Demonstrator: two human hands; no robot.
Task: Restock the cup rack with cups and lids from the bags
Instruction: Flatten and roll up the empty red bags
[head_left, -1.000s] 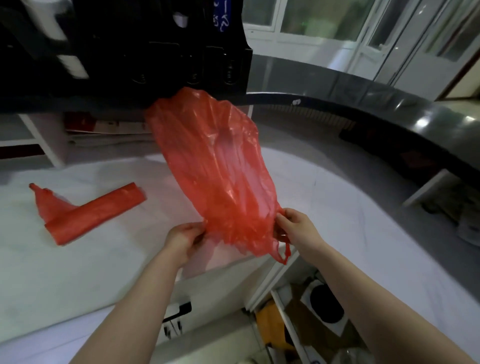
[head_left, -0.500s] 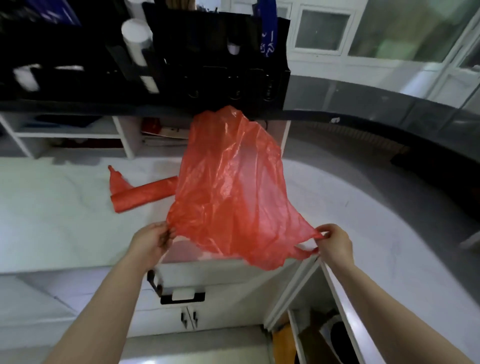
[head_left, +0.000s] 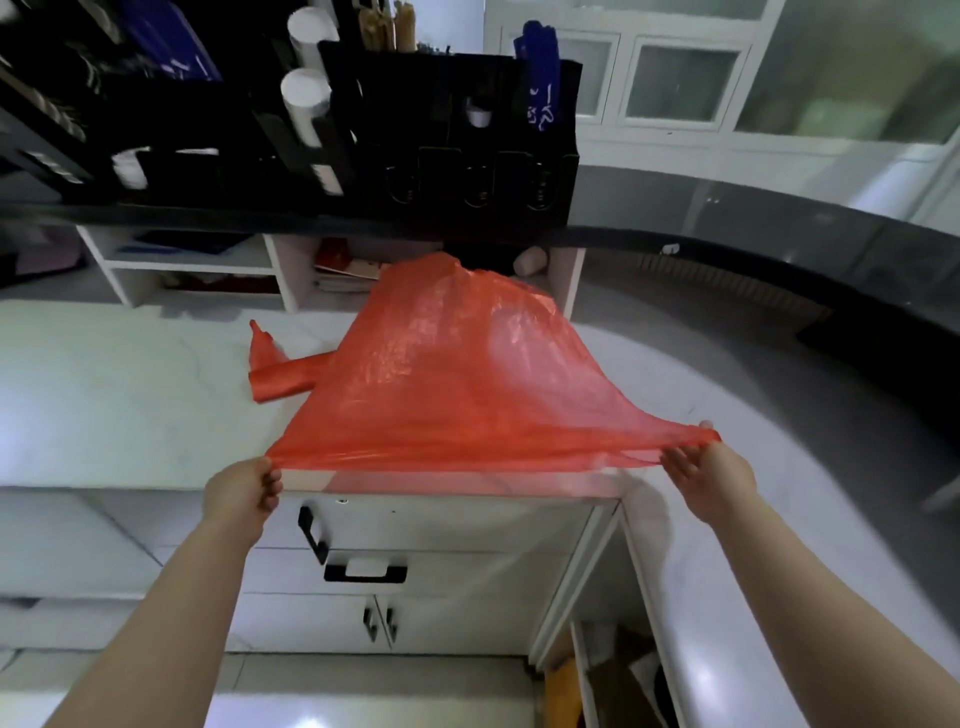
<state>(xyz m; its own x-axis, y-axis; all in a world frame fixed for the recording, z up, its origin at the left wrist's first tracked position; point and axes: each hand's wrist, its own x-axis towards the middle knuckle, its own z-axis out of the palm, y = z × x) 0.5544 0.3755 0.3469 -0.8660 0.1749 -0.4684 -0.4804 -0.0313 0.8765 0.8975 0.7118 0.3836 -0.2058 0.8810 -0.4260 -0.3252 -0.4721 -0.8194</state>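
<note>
A person holds a thin red bag (head_left: 457, 384) stretched wide between both hands, above the front edge of a white counter (head_left: 104, 395). The left hand (head_left: 241, 493) has its fingers curled, pinching the bag's left end. The right hand (head_left: 711, 475) pinches the right end between thumb and fingertips. The pull draws the near edge taut, probably to flatten or fold the bag, which looks empty and billows up and away from the fingers. A red roll (head_left: 283, 374) lies on the counter behind it. The black rack (head_left: 457, 156) stands above, well apart, holding what seem to be white cups (head_left: 306, 98).
</note>
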